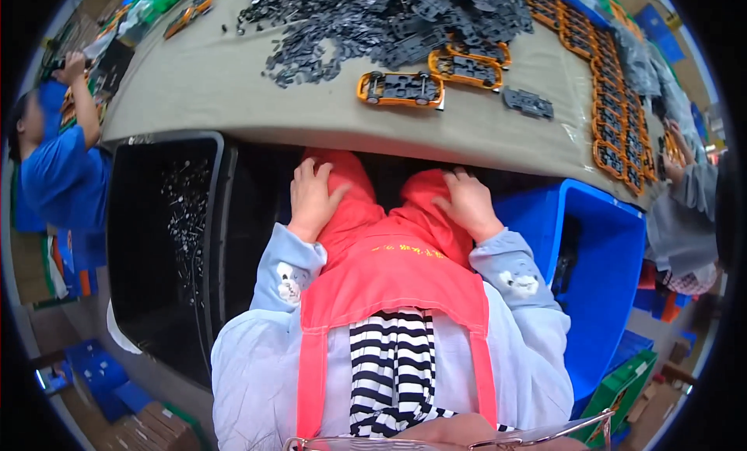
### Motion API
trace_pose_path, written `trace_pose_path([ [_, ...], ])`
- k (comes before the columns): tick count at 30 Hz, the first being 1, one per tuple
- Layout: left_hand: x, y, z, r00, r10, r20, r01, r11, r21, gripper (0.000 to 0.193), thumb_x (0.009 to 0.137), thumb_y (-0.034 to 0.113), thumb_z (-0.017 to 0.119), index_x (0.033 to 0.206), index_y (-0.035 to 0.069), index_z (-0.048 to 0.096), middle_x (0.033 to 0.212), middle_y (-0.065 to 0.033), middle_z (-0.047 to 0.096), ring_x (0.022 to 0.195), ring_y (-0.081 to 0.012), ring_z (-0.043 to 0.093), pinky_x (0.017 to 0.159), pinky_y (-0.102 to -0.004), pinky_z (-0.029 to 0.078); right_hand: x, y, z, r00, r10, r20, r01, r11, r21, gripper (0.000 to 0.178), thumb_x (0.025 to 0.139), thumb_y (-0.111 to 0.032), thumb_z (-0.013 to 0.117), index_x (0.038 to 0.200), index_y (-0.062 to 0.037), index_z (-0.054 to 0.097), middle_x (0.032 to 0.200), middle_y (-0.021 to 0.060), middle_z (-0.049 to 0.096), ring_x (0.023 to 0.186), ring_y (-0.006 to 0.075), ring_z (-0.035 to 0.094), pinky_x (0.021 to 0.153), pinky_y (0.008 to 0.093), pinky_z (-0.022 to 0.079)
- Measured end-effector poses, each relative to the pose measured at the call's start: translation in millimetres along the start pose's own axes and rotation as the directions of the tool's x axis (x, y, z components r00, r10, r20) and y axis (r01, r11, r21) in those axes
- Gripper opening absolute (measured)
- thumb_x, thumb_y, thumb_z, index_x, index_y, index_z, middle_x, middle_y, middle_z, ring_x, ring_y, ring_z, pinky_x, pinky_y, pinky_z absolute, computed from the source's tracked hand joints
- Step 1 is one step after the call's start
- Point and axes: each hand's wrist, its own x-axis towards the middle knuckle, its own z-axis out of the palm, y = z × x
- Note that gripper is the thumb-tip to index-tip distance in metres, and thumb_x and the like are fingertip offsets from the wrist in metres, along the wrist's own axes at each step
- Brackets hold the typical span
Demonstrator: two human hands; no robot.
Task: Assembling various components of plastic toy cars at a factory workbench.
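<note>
My left hand (312,199) rests on my left thigh, on the red apron (389,276), with fingers loosely apart and nothing in them. My right hand (470,203) lies the same way on the right thigh, also holding nothing. On the table (296,112) in front of me, an orange toy car (401,90) lies wheels up. Behind it to the right is an orange car body (465,69), underside up. A loose dark chassis plate (528,103) sits to their right, and beyond spreads a heap of black plastic parts (443,23).
A black bin (222,217) with small metal pieces stands left of me, a blue crate (545,225) to my right. Rows of orange toy cars (611,101) line the table's right side. Another orange car (187,15) lies far left. A person in blue (66,171) works at left, another at right.
</note>
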Motion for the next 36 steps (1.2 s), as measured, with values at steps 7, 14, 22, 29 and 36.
trace_pose_path([
  [7,-14,-1,-37,0.995,-0.091,0.034,0.097,0.961,-0.260,0.015,0.082,0.004,0.073,0.087,0.000,0.059,0.083,-0.0159,0.056,0.080,-0.0364,0.056,0.071,-0.0420,0.048,-12,19,-38,0.776,0.244,-0.582,-0.127,0.964,0.234,0.001,0.087,-0.006,0.066,0.087,-0.0058,0.065,0.086,0.0136,0.065,0.080,0.0365,0.064,0.069,0.0434,0.052],
  [14,6,-54,-11,0.959,-0.250,-0.137,0.200,0.931,-0.305,0.013,0.086,0.004,0.068,0.083,0.002,0.056,0.083,-0.0158,0.057,0.083,-0.0369,0.057,0.074,-0.0452,0.048,-72,58,-30,0.817,0.528,-0.232,-0.576,0.737,-0.352,0.004,0.089,-0.009,0.065,0.091,-0.0049,0.065,0.087,0.0176,0.066,0.081,0.0386,0.065,0.070,0.0454,0.053],
  [22,33,-64,-52,0.962,-0.168,-0.218,0.131,0.976,-0.173,0.016,0.084,0.002,0.070,0.097,0.003,0.061,0.100,-0.0148,0.058,0.093,-0.0347,0.057,0.078,-0.0417,0.050,68,45,-128,0.930,0.137,-0.341,-0.168,0.984,-0.062,0.026,0.079,-0.006,0.070,0.104,-0.0050,0.062,0.111,0.0179,0.065,0.105,0.0376,0.063,0.086,0.0425,0.052],
  [29,129,15,-54,0.987,0.012,-0.163,-0.083,0.896,-0.436,0.047,0.079,0.004,0.078,0.121,0.005,0.056,0.128,-0.0150,0.053,0.106,-0.0284,0.058,0.078,-0.0336,0.051,132,143,-168,1.000,0.012,0.029,-0.012,1.000,-0.001,0.042,0.070,0.007,0.070,0.109,-0.0048,0.058,0.129,0.0166,0.061,0.121,0.0386,0.055,0.104,0.0400,0.044],
  [36,209,32,-47,0.963,0.253,0.090,-0.178,0.853,-0.491,0.077,0.070,0.005,0.081,0.139,0.010,0.047,0.139,-0.0172,0.045,0.123,-0.0383,0.050,0.103,-0.0425,0.044,129,172,-172,0.993,-0.099,-0.061,0.106,0.987,0.122,0.043,0.071,0.004,0.072,0.111,-0.0038,0.060,0.129,0.0145,0.062,0.121,0.0336,0.058,0.103,0.0391,0.045],
])
